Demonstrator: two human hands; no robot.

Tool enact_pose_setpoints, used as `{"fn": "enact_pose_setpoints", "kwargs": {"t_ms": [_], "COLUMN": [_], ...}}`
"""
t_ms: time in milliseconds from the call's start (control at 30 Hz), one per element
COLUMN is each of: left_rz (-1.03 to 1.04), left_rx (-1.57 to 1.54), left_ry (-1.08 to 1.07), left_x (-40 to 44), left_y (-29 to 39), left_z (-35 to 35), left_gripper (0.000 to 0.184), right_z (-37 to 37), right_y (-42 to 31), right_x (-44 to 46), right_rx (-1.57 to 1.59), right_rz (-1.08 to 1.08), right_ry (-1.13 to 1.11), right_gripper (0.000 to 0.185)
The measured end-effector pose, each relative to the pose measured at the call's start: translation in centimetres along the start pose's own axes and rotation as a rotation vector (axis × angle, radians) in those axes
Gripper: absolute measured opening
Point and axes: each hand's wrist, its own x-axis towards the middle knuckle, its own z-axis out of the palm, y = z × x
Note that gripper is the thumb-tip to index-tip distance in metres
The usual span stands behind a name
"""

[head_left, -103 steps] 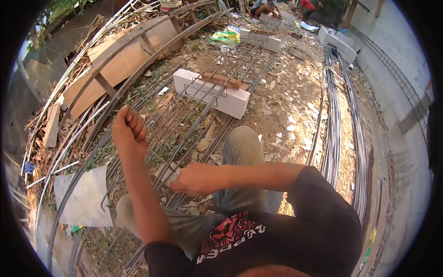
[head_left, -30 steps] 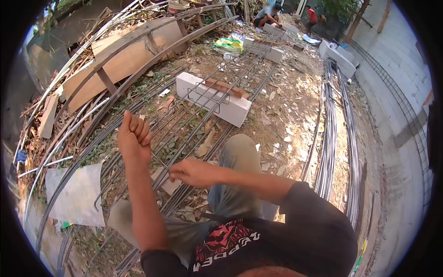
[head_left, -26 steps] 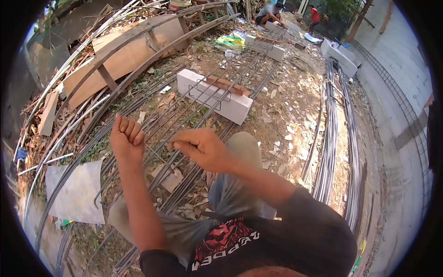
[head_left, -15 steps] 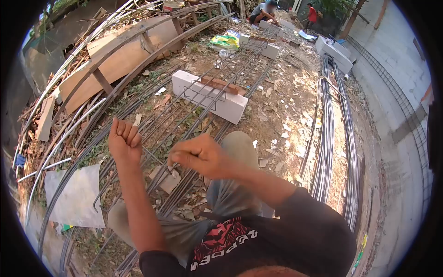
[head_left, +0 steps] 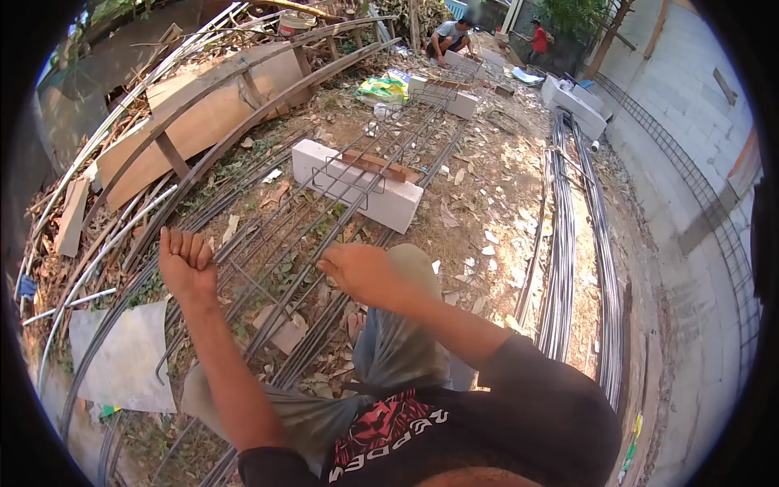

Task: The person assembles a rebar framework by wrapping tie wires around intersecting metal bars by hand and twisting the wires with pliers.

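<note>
My left hand [head_left: 188, 261] is raised at the left with its fingers curled in; what they hold, if anything, is too small to tell. To the right, my right hand [head_left: 354, 266] is closed beside the long bars of a steel rebar cage [head_left: 280, 280]. Its fingertips are pressed together, and nothing can be made out in them. The cage runs away from my knees over a white block [head_left: 357, 186], where square wire stirrups and a reddish-brown wooden piece [head_left: 380, 165] lie. Under the near bars is a smaller pale block [head_left: 281, 329].
Bundled steel rods [head_left: 560, 268] lie along the right, near a grey block wall [head_left: 698, 154]. Plywood boards [head_left: 219, 105] and curved wooden frames are at the upper left. A grey sheet [head_left: 122, 357] lies at the lower left. Two people [head_left: 449, 39] [head_left: 539, 40] are in the background.
The view has shifted, so the ground and blocks sit lower and further left. My right hand has turned, with its back now more upward. My left hand stays curled.
</note>
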Motion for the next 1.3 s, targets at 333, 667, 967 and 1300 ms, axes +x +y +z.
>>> {"fn": "enact_pose_setpoints", "kwargs": {"t_ms": [333, 667, 967, 1300], "left_rz": [-0.045, 0.031, 0.093, 0.213], "left_rx": [-0.106, 0.078, 0.162, 0.385], "left_ry": [0.015, -0.159, -0.409, -0.520], "left_x": [1.8, 0.2, -5.4, -5.9], "left_y": [2.7, -2.6, -5.9, -2.0], "left_z": [-4.6, -4.2, 6.0, 6.2], "left_gripper": [0.049, 0.049, 0.045, 0.049], "right_z": [0.5, 0.3, -3.5, -0.8], "right_y": [-2.9, -1.3, -3.3, -7.2], "right_x": [-6.2, -9.8, -2.6, 4.7], "right_rx": [0.905, 1.005, 0.447, 0.699], "right_rz": [0.189, 0.347, -0.125, -0.339], "right_ry": [-0.492, -0.676, -0.431, -0.349], "right_gripper": [0.031, 0.030, 0.054, 0.046]}}
